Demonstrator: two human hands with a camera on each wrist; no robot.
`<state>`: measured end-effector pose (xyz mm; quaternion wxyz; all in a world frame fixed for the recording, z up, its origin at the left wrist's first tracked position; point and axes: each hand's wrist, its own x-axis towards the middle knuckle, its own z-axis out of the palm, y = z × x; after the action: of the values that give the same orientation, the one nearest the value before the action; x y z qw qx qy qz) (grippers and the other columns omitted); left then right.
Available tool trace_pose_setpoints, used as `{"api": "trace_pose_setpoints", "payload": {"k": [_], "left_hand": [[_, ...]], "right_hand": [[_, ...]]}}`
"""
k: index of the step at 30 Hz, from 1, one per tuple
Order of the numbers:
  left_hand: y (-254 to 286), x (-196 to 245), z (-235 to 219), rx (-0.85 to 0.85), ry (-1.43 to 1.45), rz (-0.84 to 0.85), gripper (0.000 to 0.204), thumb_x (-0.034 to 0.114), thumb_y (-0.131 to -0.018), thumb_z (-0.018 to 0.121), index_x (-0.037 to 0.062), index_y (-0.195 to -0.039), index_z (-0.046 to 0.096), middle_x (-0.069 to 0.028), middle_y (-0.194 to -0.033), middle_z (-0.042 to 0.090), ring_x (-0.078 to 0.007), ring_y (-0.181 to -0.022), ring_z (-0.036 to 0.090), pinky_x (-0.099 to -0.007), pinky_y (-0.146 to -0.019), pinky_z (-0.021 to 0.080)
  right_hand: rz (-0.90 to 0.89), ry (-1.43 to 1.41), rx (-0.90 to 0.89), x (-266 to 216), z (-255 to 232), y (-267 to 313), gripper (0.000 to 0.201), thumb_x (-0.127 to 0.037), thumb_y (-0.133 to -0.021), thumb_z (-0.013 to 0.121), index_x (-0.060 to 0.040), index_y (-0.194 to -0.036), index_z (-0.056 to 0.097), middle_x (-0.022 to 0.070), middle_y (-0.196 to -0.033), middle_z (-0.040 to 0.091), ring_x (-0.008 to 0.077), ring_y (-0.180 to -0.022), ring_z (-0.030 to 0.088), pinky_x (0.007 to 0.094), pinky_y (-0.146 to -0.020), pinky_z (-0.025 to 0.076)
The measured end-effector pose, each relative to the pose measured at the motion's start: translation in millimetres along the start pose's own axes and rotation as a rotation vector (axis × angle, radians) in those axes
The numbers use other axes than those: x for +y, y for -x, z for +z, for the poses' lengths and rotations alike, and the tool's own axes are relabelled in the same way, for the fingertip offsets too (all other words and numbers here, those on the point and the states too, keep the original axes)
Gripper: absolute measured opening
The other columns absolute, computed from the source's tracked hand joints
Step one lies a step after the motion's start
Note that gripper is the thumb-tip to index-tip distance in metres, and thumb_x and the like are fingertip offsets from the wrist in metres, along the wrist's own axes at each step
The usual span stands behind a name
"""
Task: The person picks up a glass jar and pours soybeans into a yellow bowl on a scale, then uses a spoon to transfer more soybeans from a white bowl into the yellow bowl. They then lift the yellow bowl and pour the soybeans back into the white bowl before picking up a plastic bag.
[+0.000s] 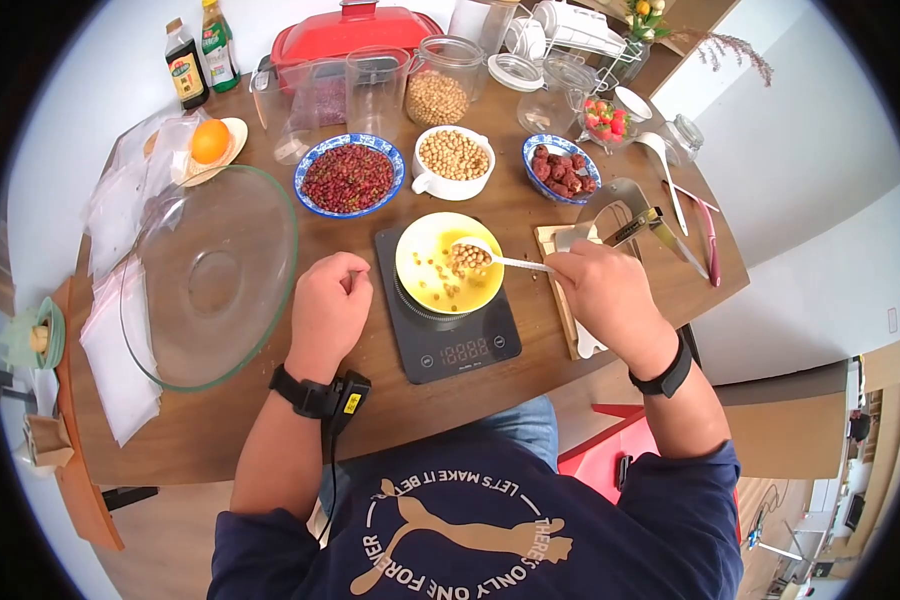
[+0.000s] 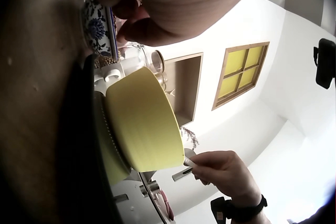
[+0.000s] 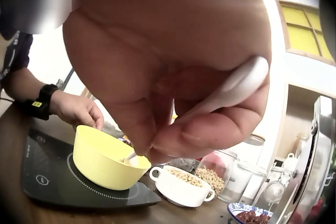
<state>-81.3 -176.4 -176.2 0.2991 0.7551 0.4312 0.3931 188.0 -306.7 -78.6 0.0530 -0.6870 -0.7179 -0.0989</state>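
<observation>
One spoon [image 1: 520,264], long axis pointing at the right hand [image 1: 603,290]

Black scale [image 1: 400,345] carries the yellow bowl [image 1: 440,228]. Right hand is nearer the spoon, just right of the bowl, pinching the handle between thumb and fingers. Left hand [image 1: 328,305] sits left of the scale, loosely curled, grasping nothing visible. Spoon runs sideways over the bowl's right rim, handle outward, tip inside. Beans [image 1: 467,257] fill the tip, left of the right hand

White walls around a brown wooden table [image 1: 360,245] and a yellow-paned window [image 2: 241,75].
</observation>
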Motion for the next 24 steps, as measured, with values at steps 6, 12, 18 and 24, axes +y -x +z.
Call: {"api": "trace_pose_setpoints", "payload": {"k": [6, 12, 18, 24], "left_hand": [[-0.5, 2.1, -1.5, 0.004, 0.021, -0.014, 0.007, 0.001, -0.08, 0.061, -0.0007, -0.086, 0.064, -0.0049, -0.061, 0.051, -0.0121, -0.055, 0.047, -0.0287, -0.053, 0.039], [-0.2, 2.2, -0.3, 0.016, 0.045, -0.011, 0.006, 0.001, -0.081, 0.061, -0.0014, -0.086, 0.063, -0.0042, -0.059, 0.051, -0.0106, -0.053, 0.046, -0.028, -0.051, 0.038], [-0.7, 4.5, -2.2, -0.034, 0.066, -0.111, 0.006, 0.004, -0.079, 0.062, 0.0006, -0.084, 0.064, -0.0107, -0.06, 0.057, -0.0213, -0.052, 0.053, -0.0346, -0.052, 0.042], [-0.8, 3.4, -1.2, -0.027, 0.057, -0.082, 0.006, 0.004, -0.079, 0.063, 0.0009, -0.084, 0.065, -0.0106, -0.058, 0.057, -0.0199, -0.05, 0.053, -0.0336, -0.05, 0.041]], "right_hand": [[-0.146, 0.117, 0.184, -0.7, -4.8, -2.4, 0.004, -0.011, -0.077, 0.061, -0.0107, -0.08, 0.064, 0.0078, -0.072, 0.054, 0.0268, -0.069, 0.061, 0.04, -0.058, 0.05], [0.042, 0.015, 0.292, 18.1, -2.5, -25.8, 0.006, -0.009, -0.08, 0.059, -0.0097, -0.081, 0.065, 0.01, -0.073, 0.058, 0.0301, -0.07, 0.063, 0.0413, -0.059, 0.051], [0.142, 0.159, 0.149, 29.6, 29.9, -82.4, 0.014, -0.008, -0.084, 0.053, -0.0049, -0.086, 0.067, 0.0138, -0.084, 0.065, 0.0293, -0.077, 0.068, 0.04, -0.064, 0.055], [0.21, 0.288, 0.031, 25.2, 39.5, -112.5, 0.016, -0.012, -0.083, 0.055, -0.0066, -0.087, 0.07, 0.013, -0.09, 0.068, 0.028, -0.082, 0.069, 0.0395, -0.065, 0.056]]}}
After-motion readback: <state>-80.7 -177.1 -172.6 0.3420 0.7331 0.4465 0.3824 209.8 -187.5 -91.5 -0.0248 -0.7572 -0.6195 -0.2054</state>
